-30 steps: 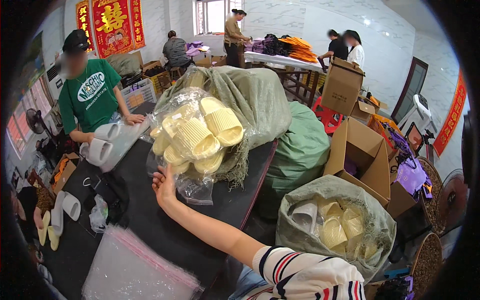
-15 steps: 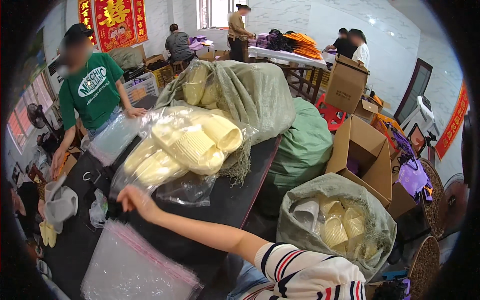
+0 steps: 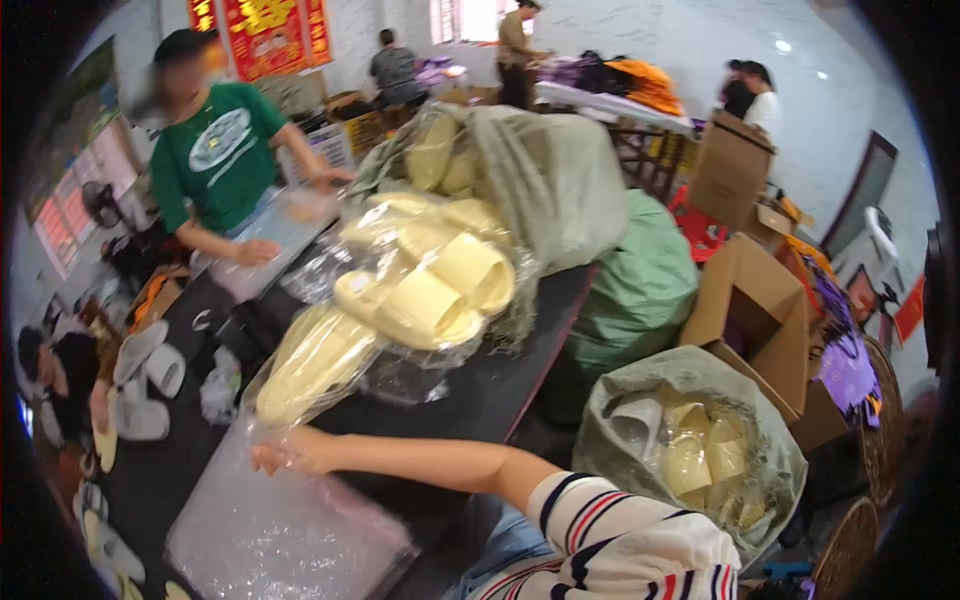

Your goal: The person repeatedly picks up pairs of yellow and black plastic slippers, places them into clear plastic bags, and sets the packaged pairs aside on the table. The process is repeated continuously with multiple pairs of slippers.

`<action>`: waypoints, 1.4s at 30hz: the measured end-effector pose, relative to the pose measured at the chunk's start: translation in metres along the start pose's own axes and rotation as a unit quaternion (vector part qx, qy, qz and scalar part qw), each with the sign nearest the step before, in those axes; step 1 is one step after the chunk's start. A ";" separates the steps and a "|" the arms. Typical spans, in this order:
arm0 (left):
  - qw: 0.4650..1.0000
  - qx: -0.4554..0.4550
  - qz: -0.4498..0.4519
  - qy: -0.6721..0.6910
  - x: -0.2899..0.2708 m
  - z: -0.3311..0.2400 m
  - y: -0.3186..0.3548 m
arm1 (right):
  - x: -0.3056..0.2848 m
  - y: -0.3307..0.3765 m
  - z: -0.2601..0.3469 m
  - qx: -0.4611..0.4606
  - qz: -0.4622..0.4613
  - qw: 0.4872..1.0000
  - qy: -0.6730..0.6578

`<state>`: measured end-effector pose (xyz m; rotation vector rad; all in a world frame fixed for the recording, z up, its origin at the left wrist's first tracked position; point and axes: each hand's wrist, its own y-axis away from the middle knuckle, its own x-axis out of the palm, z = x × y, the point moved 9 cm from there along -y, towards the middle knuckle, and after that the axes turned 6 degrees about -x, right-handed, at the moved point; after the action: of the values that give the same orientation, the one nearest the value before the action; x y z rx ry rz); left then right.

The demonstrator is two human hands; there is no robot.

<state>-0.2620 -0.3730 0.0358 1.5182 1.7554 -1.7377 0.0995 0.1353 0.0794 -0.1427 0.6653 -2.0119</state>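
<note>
Pale walls [image 3: 810, 130] surround us, and a dark bench [image 3: 545, 335] stretches away in front. On its far end we see a big grey-green sack [image 3: 555, 190]; a green sack [image 3: 635, 285] sits just off its right edge, and nearer, off the same edge, an open sack [image 3: 610, 400] holds slippers in clear plastic. Across from us, at the far left edge, stands a co-worker [image 3: 225, 150] in a green shirt, hands on clear plastic sheeting [image 3: 235, 272]. Our bagged pale yellow slippers [image 3: 435, 295] lie heaped mid-bench against the big sack, one pack reaching toward the near end. There we have a stack of flat clear bags [image 3: 270, 535]. White slippers [image 3: 165, 370] lie along the left edge. Our right hand [image 3: 298, 452] is over the stack's far corner, just beside that pack, fingers loosely bent; we cannot tell whether they pinch any plastic. Our left hand is outside the view, so we cannot tell its state.
</note>
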 end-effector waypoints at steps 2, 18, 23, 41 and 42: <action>0.997 0.068 0.020 -0.037 -0.020 -0.068 0.001 | -0.001 0.005 -0.027 0.019 0.003 0.999 0.045; 0.926 0.291 0.220 0.097 -0.001 -0.283 0.012 | 0.022 0.011 -0.022 0.045 0.027 0.997 0.061; 0.940 0.274 0.202 -0.030 0.054 -0.299 0.023 | 0.025 0.009 -0.011 -0.029 -0.025 0.994 0.100; 0.953 0.212 0.217 -0.017 0.085 -0.284 0.038 | 0.006 0.004 0.048 -0.072 -0.022 0.932 0.355; 0.953 0.211 0.217 -0.014 0.084 -0.284 0.039 | -0.001 0.002 0.058 -0.110 -0.050 0.933 0.340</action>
<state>-0.1341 -0.1030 0.0234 1.8534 0.9589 -1.9469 0.1225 0.1125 0.1275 0.4193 1.3408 -2.0714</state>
